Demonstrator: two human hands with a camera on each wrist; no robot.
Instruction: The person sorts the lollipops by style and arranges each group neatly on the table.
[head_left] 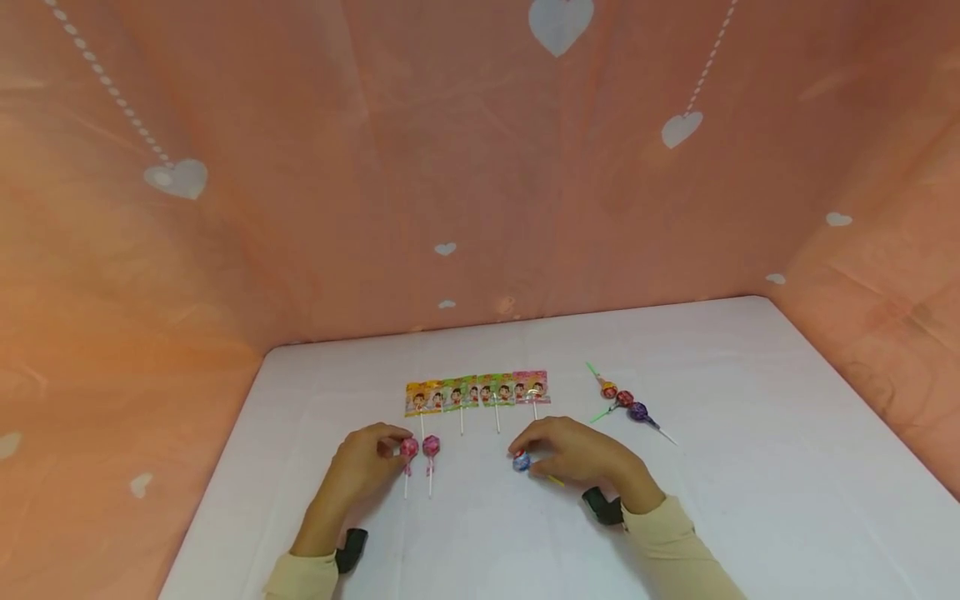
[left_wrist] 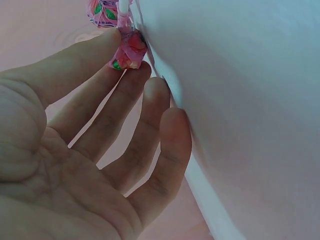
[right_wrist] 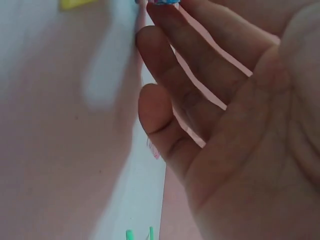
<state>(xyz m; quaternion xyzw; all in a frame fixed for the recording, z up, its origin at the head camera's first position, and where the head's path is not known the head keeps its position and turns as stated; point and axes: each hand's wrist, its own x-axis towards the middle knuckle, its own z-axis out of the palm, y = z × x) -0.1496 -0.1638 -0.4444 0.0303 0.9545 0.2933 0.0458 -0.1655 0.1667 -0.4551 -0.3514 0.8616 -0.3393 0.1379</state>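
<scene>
My left hand [head_left: 367,458] pinches the ball of a pink lollipop [head_left: 408,448] between thumb and fingers, its white stick pointing toward me. In the left wrist view the pink wrapper [left_wrist: 131,50] shows between the thumb and fingertips. A second pink lollipop [head_left: 431,447] lies just to the right, parallel to the first. Over on the right, my right hand [head_left: 573,450] has thumb and fingers around a blue lollipop [head_left: 521,461], with a yellow stick [head_left: 556,481] showing under the hand. Only a sliver of blue wrapper [right_wrist: 165,2] appears in the right wrist view.
Behind the hands runs a row of flat-wrapped lollipops: orange [head_left: 423,398], green [head_left: 459,393] and pink [head_left: 532,387], sticks toward me. At right lie yellow [head_left: 609,389], red [head_left: 625,399] and purple [head_left: 638,412] ball lollipops. Pink cloth [head_left: 480,167] walls surround the white table [head_left: 750,400].
</scene>
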